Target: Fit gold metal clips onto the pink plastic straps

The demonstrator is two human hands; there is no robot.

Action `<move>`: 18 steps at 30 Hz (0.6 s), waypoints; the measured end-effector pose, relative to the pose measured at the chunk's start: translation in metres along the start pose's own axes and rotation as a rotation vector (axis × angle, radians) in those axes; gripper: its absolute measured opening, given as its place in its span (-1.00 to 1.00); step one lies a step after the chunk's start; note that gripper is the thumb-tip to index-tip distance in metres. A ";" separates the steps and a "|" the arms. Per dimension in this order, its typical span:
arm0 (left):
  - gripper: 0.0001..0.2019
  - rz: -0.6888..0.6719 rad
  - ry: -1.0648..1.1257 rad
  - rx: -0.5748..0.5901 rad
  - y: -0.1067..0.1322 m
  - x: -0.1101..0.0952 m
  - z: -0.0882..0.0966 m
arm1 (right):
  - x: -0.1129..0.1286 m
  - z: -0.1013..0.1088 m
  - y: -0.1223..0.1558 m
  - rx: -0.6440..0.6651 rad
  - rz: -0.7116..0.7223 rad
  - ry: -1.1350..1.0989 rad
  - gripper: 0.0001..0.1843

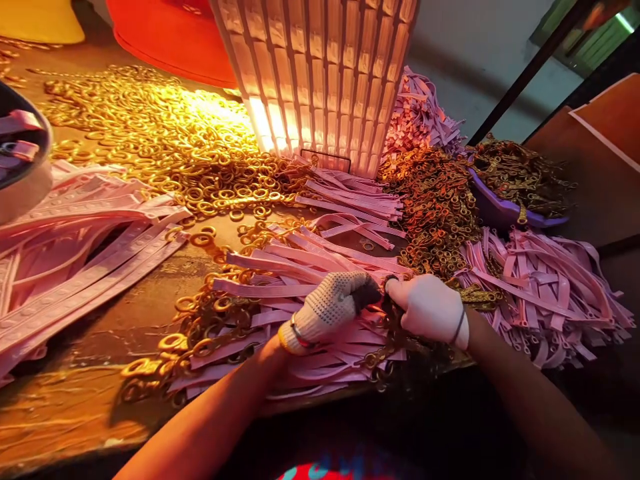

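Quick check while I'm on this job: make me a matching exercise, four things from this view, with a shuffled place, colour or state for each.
1. Left hand
2. Right hand
3. Purple tray
4. Red container

A. Has metal clasps heaped on it
B. Wears a dotted glove
C. Stands at the picture's top edge
D. Wears a plain white glove

Pairs: 1-B, 2-D, 3-A, 4-C

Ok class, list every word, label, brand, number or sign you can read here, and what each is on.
No text can be read.
Shirt: blue marks like lettering at the bottom edge, cut off and too blurred to read.
Pink straps at left: faint marks, too small to read.
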State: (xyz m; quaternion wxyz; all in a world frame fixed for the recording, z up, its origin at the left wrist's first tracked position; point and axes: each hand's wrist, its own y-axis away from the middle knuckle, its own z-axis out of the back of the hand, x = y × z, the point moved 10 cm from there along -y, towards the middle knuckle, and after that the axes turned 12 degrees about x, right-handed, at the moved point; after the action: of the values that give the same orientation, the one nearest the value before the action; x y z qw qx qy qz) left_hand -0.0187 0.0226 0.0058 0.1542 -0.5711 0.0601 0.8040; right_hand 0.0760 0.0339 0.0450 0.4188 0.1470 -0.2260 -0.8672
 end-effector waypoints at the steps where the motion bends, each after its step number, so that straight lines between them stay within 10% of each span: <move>1: -0.71 0.001 0.022 0.023 -0.002 0.001 0.000 | -0.005 -0.002 0.002 -0.004 0.016 -0.091 -0.75; 9: -0.77 0.086 0.001 0.074 -0.010 0.007 0.000 | -0.040 -0.013 0.020 -0.230 0.268 -0.872 -0.76; 18: -0.68 0.137 0.012 0.021 -0.008 -0.006 0.004 | -0.080 -0.018 0.046 -0.267 -0.013 -0.532 -0.74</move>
State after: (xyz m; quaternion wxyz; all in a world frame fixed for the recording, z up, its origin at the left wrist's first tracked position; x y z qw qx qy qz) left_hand -0.0176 0.0302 0.0128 0.1045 -0.5688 0.1083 0.8086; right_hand 0.1627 0.0671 0.0583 0.3550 -0.1403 -0.2109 -0.8999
